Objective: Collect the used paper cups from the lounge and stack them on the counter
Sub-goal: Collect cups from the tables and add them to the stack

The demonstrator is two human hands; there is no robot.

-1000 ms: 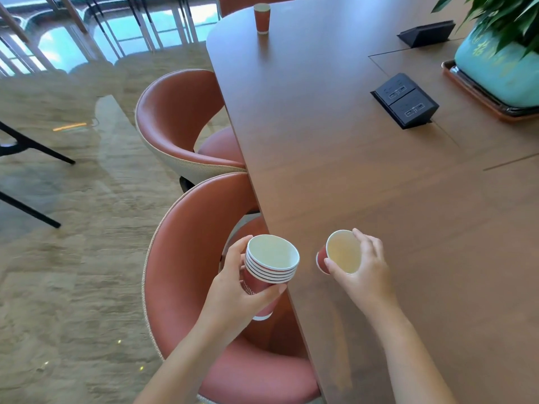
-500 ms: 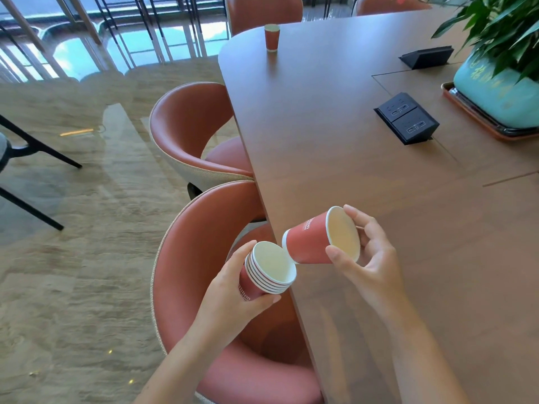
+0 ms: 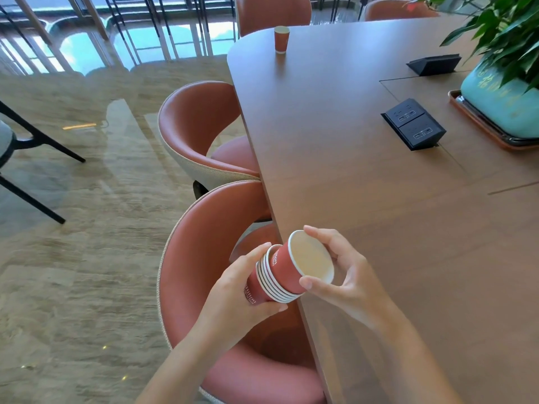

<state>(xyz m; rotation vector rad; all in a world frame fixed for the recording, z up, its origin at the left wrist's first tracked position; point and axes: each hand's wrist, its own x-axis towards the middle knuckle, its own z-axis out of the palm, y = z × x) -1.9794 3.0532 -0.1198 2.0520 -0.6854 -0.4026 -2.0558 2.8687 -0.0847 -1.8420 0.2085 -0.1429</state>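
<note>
My left hand (image 3: 233,290) grips a stack of several red paper cups (image 3: 267,282), tilted with its mouth toward the table. A single red cup (image 3: 303,262) with a white rim sits partway inside the top of that stack, and my right hand (image 3: 341,272) pinches it by the rim with thumb and fingers. Both hands are over the left edge of the brown wooden table (image 3: 364,176). Another red paper cup (image 3: 281,38) stands upright alone at the table's far end.
Two red-brown chairs (image 3: 204,135) (image 3: 198,258) are tucked against the table's left edge below my hands. Black socket boxes (image 3: 414,123) (image 3: 433,64) rise from the tabletop. A teal plant pot (image 3: 501,103) on a tray stands far right. Marble floor lies to the left.
My right hand lifted the single cup off the table, tipped it sideways and pushed its base into the top of the stack held by my left hand.
</note>
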